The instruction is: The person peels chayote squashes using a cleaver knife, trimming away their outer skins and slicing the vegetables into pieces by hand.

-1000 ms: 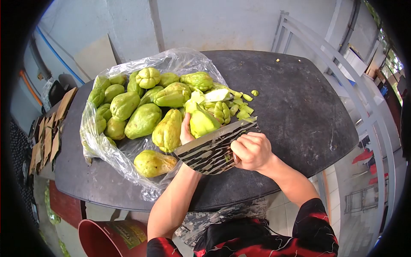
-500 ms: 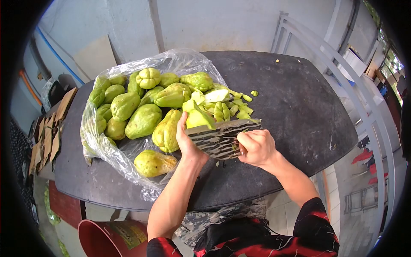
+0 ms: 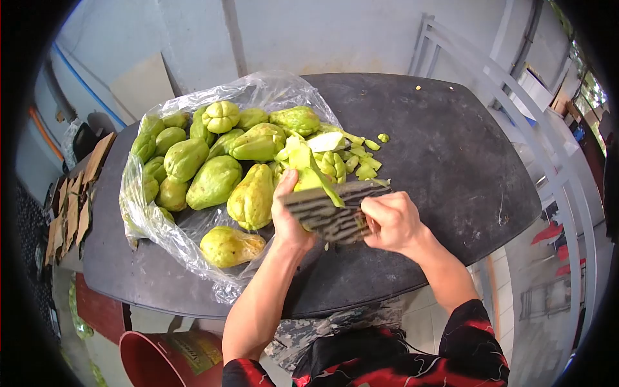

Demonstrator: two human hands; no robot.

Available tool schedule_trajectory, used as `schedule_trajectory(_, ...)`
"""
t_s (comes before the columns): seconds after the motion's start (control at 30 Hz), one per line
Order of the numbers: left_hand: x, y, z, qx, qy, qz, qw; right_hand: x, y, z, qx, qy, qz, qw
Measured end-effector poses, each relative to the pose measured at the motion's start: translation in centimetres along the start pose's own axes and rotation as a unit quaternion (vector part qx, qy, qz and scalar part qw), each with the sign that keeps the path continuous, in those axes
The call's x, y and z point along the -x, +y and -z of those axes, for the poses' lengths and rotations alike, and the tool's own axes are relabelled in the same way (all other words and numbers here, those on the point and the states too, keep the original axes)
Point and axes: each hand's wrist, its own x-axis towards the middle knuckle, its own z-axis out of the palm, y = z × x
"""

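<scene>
My left hand [image 3: 291, 216] is closed around a green chayote [image 3: 305, 182], mostly hidden behind a broad blade. My right hand [image 3: 393, 222] grips the handle of a cleaver [image 3: 332, 216] with a dark, striped blade, which lies across the front of the fruit. A strip of green peel [image 3: 325, 184] hangs over the blade's upper edge. Just beyond are peeled pale pieces [image 3: 327, 141] and small green scraps [image 3: 367, 169]. Close to my left hand lies a whole yellowish chayote [image 3: 250, 197], and another yellow one [image 3: 231, 246] sits nearer the table's front edge.
A clear plastic bag [image 3: 145, 216] lies spread under many whole chayotes [image 3: 215, 182] on the dark table [image 3: 445, 161]. A red bucket [image 3: 145, 361] stands on the floor at front left. Grey metal railing [image 3: 548, 151] runs along the right; cardboard pieces [image 3: 77, 206] are at left.
The peel strip has lengthened and now drapes over the front of the blade. My right hand and the cleaver have shifted slightly to the right, with the blade blurred by motion.
</scene>
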Motion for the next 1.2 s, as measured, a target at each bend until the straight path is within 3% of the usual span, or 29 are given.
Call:
schedule_trajectory(0.1,0.2,-0.6,0.1,-0.005,0.015,-0.026,1.0,0.2,2.0,-0.3,0.034,-0.005,-0.079,0.996)
schedule_trajectory(0.23,0.0,-0.8,0.2,-0.005,0.005,-0.026,1.0,0.4,1.2,0.6,-0.008,-0.008,-0.036,0.999)
schedule_trajectory(0.37,0.0,0.4,0.6,0.006,-0.05,0.031,0.998,0.1,-0.4,0.6,-0.021,-0.005,0.002,1.0)
schedule_trajectory(0.47,-0.1,-0.1,0.6,0.017,-0.027,0.019,0.999,0.1,-0.1,0.4,-0.014,0.005,0.002,1.0)
schedule_trajectory(0.53,0.4,-0.9,0.6,-0.021,-0.047,-0.051,0.997,0.0,1.0,0.4,0.003,-0.002,-0.05,0.999)
schedule_trajectory(0.6,0.6,-1.0,0.6,-0.035,-0.058,-0.044,0.997,0.4,2.2,0.2,0.009,0.001,-0.072,0.997)
schedule_trajectory(0.73,0.6,0.1,-0.4,-0.032,-0.063,-0.002,0.997,0.3,0.7,0.6,-0.022,0.006,-0.015,1.0)
schedule_trajectory(0.93,0.4,0.1,-0.2,-0.055,-0.091,-0.026,0.994,0.3,1.1,0.2,-0.02,0.003,-0.004,1.0)
schedule_trajectory(1.0,0.4,-0.7,0.3,-0.056,-0.054,-0.065,0.995,0.4,1.9,0.0,-0.003,-0.001,-0.054,0.999)
schedule_trajectory(1.2,0.7,-0.4,-0.2,-0.049,-0.068,-0.037,0.996,0.3,2.2,-0.4,0.044,0.02,-0.062,0.997)
